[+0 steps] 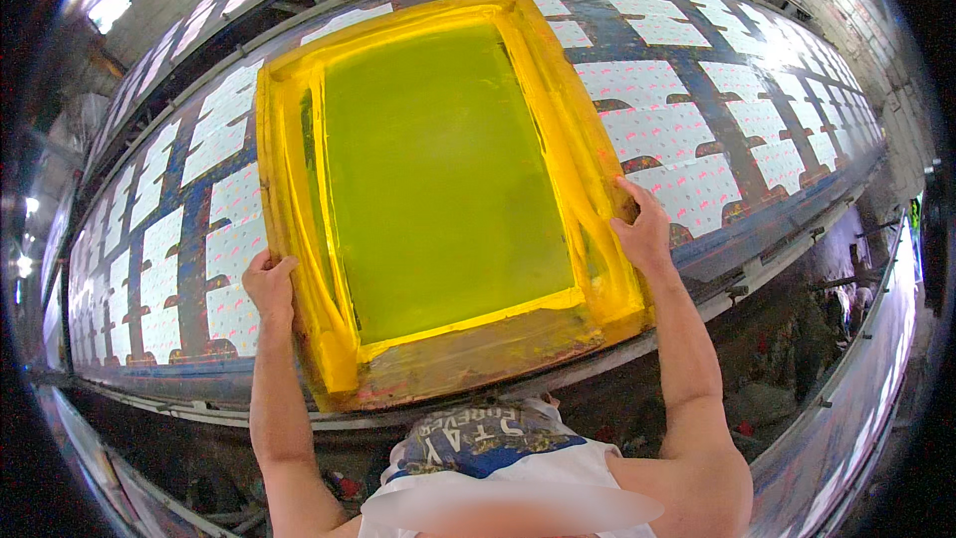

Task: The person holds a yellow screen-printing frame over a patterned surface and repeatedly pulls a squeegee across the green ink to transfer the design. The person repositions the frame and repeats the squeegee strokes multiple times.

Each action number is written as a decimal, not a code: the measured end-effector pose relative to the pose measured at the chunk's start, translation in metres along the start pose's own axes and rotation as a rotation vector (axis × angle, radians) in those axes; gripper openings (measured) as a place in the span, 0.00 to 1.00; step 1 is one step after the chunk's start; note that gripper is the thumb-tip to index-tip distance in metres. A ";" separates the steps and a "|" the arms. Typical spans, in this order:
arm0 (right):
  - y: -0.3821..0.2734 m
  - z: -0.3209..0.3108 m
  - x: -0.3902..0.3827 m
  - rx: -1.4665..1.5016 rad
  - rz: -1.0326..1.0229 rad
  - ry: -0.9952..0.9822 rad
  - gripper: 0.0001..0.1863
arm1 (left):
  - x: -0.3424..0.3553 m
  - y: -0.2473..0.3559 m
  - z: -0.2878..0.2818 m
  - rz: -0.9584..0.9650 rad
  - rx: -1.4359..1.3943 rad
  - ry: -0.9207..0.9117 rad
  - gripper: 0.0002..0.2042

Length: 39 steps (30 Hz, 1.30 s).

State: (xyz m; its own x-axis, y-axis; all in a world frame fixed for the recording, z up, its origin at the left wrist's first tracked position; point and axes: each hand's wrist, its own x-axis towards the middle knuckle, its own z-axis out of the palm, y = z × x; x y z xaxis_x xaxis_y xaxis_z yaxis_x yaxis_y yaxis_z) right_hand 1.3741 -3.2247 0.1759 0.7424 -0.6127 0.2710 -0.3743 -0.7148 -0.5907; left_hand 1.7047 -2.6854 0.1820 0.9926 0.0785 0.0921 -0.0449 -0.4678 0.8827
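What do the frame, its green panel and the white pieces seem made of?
Frame: perhaps wood under glossy yellow tape or coating; brownish streaks at the near edge.
Panel: probably mesh or film, satiny; flat and taut.
White pieces: fabric or paper, mostly matte; thin, lying flat.

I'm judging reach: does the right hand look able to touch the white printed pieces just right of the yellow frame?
Probably yes: the right hand, gripping the yellow screen-printing frame, is beside the white printed pieces with nothing visibly between, though it would likely let go first.
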 end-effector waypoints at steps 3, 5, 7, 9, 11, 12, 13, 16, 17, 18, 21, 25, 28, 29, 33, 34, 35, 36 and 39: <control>0.007 -0.002 0.000 0.005 -0.002 -0.017 0.40 | -0.003 0.004 0.006 -0.005 -0.023 -0.008 0.14; 0.011 -0.002 0.000 0.003 -0.026 -0.021 0.41 | -0.005 0.006 0.007 0.008 0.007 -0.009 0.14; 0.013 0.000 0.000 -0.015 -0.018 -0.030 0.41 | -0.005 0.005 0.008 0.029 0.062 -0.011 0.13; 0.013 0.002 0.001 -0.030 -0.015 -0.039 0.41 | -0.004 0.000 0.010 0.006 0.097 -0.013 0.12; 0.010 0.004 0.002 -0.050 -0.019 -0.042 0.40 | -0.002 -0.006 0.014 -0.030 0.095 -0.018 0.11; 0.007 0.004 0.002 -0.065 0.007 -0.063 0.40 | -0.001 -0.010 0.016 -0.055 0.073 -0.023 0.11; 0.004 0.003 0.001 -0.082 0.035 -0.084 0.39 | 0.001 -0.014 0.019 -0.099 0.036 -0.052 0.11; -0.017 -0.008 -0.007 -0.245 0.069 -0.160 0.38 | 0.005 -0.022 0.020 -0.053 0.076 -0.128 0.11; -0.027 -0.014 -0.013 -0.323 0.070 -0.183 0.38 | 0.006 -0.026 0.019 -0.036 0.109 -0.134 0.12; -0.039 -0.021 -0.021 -0.347 -0.072 -0.173 0.37 | 0.007 -0.029 0.017 -0.020 0.141 -0.138 0.13; -0.084 -0.041 -0.061 -0.254 -0.379 -0.312 0.34 | 0.019 -0.039 0.010 0.026 0.286 -0.232 0.19; -0.144 -0.042 -0.110 -0.064 -0.429 -0.768 0.32 | 0.056 -0.051 0.022 0.283 0.442 -0.187 0.30; -0.177 -0.025 -0.139 -0.211 -0.547 -0.718 0.31 | 0.081 -0.058 0.039 0.290 0.340 -0.180 0.37; -0.183 -0.019 -0.144 -0.228 -0.547 -0.681 0.31 | 0.083 -0.060 0.046 0.292 0.318 -0.172 0.37; -0.201 -0.007 -0.149 -0.391 -0.549 -0.615 0.30 | 0.080 -0.066 0.059 0.300 0.256 -0.115 0.37; -0.205 -0.005 -0.149 -0.367 -0.579 -0.555 0.30 | 0.078 -0.066 0.060 0.278 0.255 -0.114 0.37; -0.210 0.001 -0.147 -0.358 -0.592 -0.514 0.29 | 0.079 -0.066 0.060 0.249 0.188 -0.199 0.38; -0.216 0.008 -0.144 -0.343 -0.615 -0.459 0.29 | 0.077 -0.065 0.061 0.266 0.211 -0.182 0.38; -0.236 0.035 -0.133 -0.317 -0.626 -0.546 0.27 | 0.076 -0.061 0.062 0.285 0.294 -0.182 0.40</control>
State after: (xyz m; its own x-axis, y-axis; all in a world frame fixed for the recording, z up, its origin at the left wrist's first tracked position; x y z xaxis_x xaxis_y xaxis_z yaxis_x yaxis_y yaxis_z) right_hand 1.3835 -2.9632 0.2524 0.9936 0.1104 0.0257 0.1133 -0.9741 -0.1959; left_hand 1.7898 -2.7051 0.1063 0.9500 -0.2336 0.2071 -0.3119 -0.6811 0.6625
